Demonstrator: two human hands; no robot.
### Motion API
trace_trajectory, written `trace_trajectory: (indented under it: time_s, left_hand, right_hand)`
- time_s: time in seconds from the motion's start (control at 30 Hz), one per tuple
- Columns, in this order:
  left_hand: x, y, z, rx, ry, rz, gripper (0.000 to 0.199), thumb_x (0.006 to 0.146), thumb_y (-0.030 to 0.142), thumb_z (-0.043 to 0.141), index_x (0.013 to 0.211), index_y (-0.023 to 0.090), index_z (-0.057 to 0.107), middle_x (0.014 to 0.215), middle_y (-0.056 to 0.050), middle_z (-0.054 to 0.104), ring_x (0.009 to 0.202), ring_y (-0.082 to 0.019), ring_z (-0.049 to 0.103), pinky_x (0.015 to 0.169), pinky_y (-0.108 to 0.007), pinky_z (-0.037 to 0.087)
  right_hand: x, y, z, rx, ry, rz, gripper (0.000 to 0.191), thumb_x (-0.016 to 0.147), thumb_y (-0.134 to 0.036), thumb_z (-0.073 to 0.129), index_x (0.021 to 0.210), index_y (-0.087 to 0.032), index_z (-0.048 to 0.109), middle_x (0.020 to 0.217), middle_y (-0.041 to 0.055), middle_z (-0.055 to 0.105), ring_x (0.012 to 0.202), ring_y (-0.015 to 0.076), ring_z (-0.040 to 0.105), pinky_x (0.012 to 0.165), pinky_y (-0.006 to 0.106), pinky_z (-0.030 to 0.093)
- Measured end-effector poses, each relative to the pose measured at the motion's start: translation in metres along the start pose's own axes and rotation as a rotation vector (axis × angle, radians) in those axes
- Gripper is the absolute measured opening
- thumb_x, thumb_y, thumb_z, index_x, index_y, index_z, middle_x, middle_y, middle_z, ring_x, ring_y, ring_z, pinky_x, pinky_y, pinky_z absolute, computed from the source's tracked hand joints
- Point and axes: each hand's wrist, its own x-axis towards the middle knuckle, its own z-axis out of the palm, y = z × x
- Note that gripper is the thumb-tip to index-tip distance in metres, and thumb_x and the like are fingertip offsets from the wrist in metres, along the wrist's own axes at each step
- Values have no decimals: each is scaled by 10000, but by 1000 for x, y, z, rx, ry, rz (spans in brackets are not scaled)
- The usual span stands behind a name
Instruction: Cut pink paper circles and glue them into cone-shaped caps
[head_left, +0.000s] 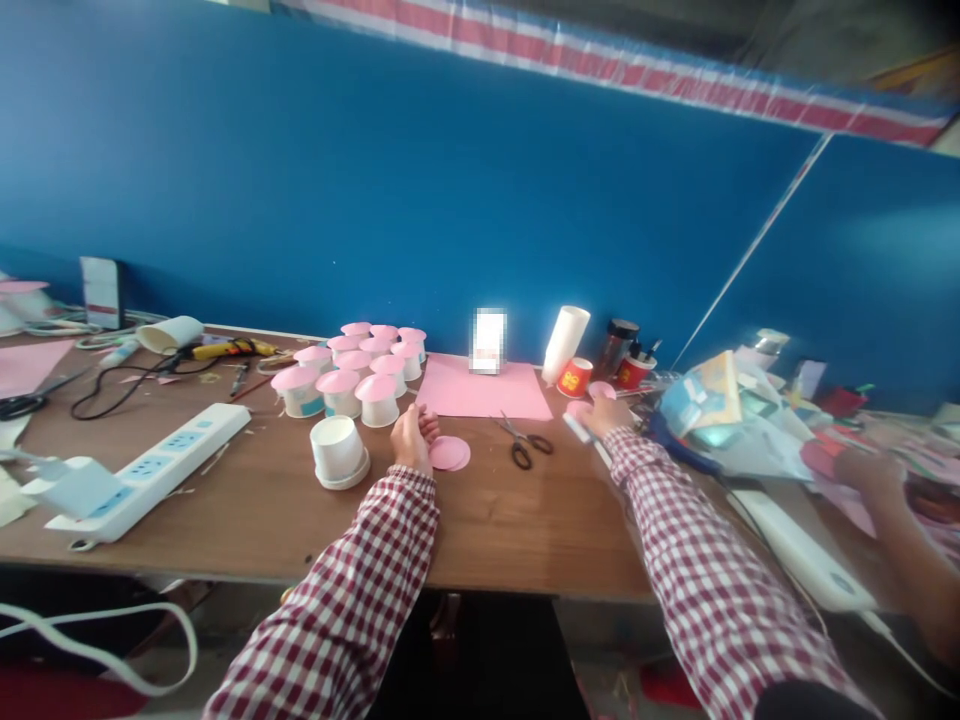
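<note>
My left hand point(415, 438) rests on the table with its fingers loosely curled and nothing visible in them. Right beside it lie a few overlapping pink paper discs point(451, 454). A white paper cup point(335, 447) stands to its left in a white round base. Behind that are several white cups topped with pink discs point(379, 388). My right hand point(609, 415) reaches to the right side of the table, close to another pink disc point(578, 409) and a white stick-like object point(577, 428); its fingertips are blurred. Between my hands lie dark-handled scissors point(523, 443).
A pink sheet point(487, 390) lies by the blue wall, with a blurred-out phone-like object on it. A tall white cup stack point(566, 342) and a red cup point(576, 378) stand right. Power strips point(161, 462) lie left and right. A co-worker's hand point(870, 475) is at far right.
</note>
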Motion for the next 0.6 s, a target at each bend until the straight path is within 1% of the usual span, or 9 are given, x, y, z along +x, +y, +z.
trace_trajectory:
  time_s: [0.13, 0.23, 0.33, 0.47, 0.6]
  left_hand:
    - [1, -2, -1, 2, -15, 16, 294, 752, 355, 548, 878, 91, 576, 611, -25, 594, 476, -66, 531, 467, -171, 416]
    - [0, -2, -1, 8, -17, 22, 298, 744, 356, 560, 876, 90, 574, 610, -23, 593, 469, -63, 525, 461, -173, 413]
    - [0, -1, 0, -1, -26, 25, 281, 750, 345, 553, 870, 91, 564, 584, -13, 579, 443, -59, 504, 440, -170, 395]
    - [0, -1, 0, 8, -43, 37, 282, 749, 351, 555, 868, 95, 557, 591, -20, 585, 454, -67, 513, 435, -175, 391]
    - [-4, -3, 0, 69, -74, 91, 304, 737, 370, 580, 878, 102, 567, 647, -36, 610, 508, -74, 545, 460, -177, 413]
  right_hand:
    - [8, 1, 7, -37, -20, 35, 598, 774, -523, 494, 1230, -137, 467, 1086, 191, 597, 1017, 308, 569, 782, 357, 415]
    - [10, 1, 9, -33, -42, 31, 540, 783, -503, 476, 1189, -148, 499, 1046, 184, 616, 982, 304, 588, 760, 356, 420]
    - [9, 2, 7, -35, -33, 17, 495, 790, -468, 470, 1177, -161, 504, 1050, 176, 618, 977, 305, 589, 755, 362, 420]
    - [2, 2, 1, -34, 52, -21, 455, 803, -408, 466, 1186, -165, 499, 1043, 171, 623, 963, 303, 591, 752, 364, 422]
    - [-6, 1, -10, 37, 173, -50, 388, 809, -373, 471, 1133, -176, 551, 1037, 160, 629, 943, 298, 595, 750, 365, 432]
